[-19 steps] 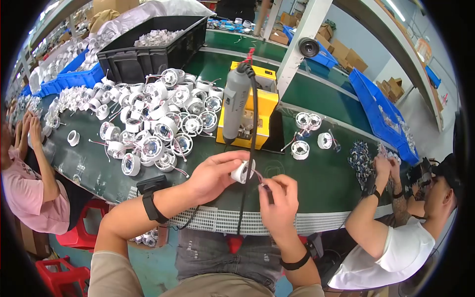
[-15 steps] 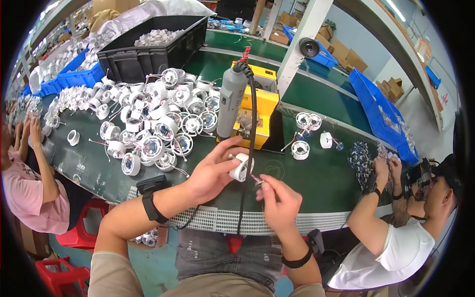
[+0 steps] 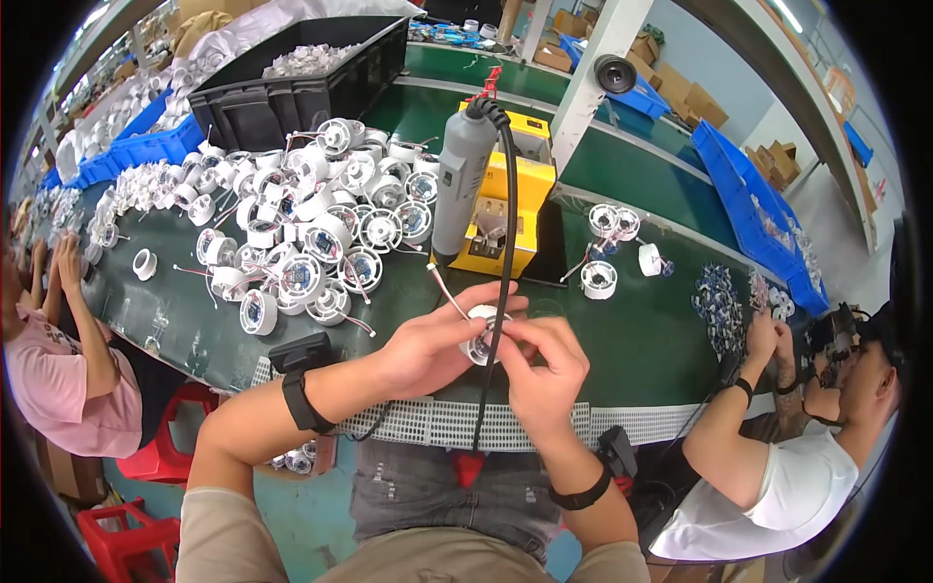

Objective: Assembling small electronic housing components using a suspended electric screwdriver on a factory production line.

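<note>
My left hand (image 3: 432, 348) is closed round a small white round plastic housing (image 3: 477, 352), just in front of the grey screwdriver. A thin wire with a white connector (image 3: 434, 269) sticks up from it toward the far left. My right hand (image 3: 546, 369) is closed, thumb and fingers pinched together against the housing's right side. What lies between those fingertips is hidden. A black cable (image 3: 509, 194) runs down in front of the housing. Beyond my hands hangs a thick grey electric screwdriver (image 3: 460, 185) beside a yellow machine (image 3: 504, 255).
Many white housings with wires (image 3: 296, 233) are heaped left of the machine. A black crate (image 3: 292, 112) stands behind them. Several more housings (image 3: 599, 280) lie to the right, near a blue bin (image 3: 748, 209). Co-workers sit at both sides; a white post (image 3: 593, 92) rises behind.
My right hand has moved up and left from the wires to the housing. The housing has turned, and a wire with its connector now points out at the far left.
</note>
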Motion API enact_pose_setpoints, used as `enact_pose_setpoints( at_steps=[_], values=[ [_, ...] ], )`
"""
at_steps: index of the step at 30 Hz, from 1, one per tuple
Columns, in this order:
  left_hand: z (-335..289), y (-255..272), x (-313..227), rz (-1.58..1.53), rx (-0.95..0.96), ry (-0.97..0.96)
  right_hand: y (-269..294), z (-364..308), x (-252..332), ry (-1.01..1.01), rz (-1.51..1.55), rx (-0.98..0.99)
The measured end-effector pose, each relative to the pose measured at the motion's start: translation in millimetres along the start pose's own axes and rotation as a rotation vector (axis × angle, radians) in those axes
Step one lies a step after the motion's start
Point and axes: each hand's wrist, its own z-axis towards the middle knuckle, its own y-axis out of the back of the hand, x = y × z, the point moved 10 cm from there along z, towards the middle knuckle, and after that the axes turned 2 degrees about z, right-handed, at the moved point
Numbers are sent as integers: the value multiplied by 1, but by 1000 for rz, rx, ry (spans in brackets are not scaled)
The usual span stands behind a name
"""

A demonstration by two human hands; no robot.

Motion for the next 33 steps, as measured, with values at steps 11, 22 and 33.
enact_pose_setpoints(
  at_steps=[11, 22, 33],
  values=[
    [-4, 28, -2, 536, -255, 185, -7, 28, -33, -155, -78, 172],
    [-5, 74, 2, 485, -488, 154, -36, 113, 7, 204, 380, -172],
    [-7, 73, -3, 521, -520, 228, -43, 144, -8, 131, 367, -261]
  ],
)
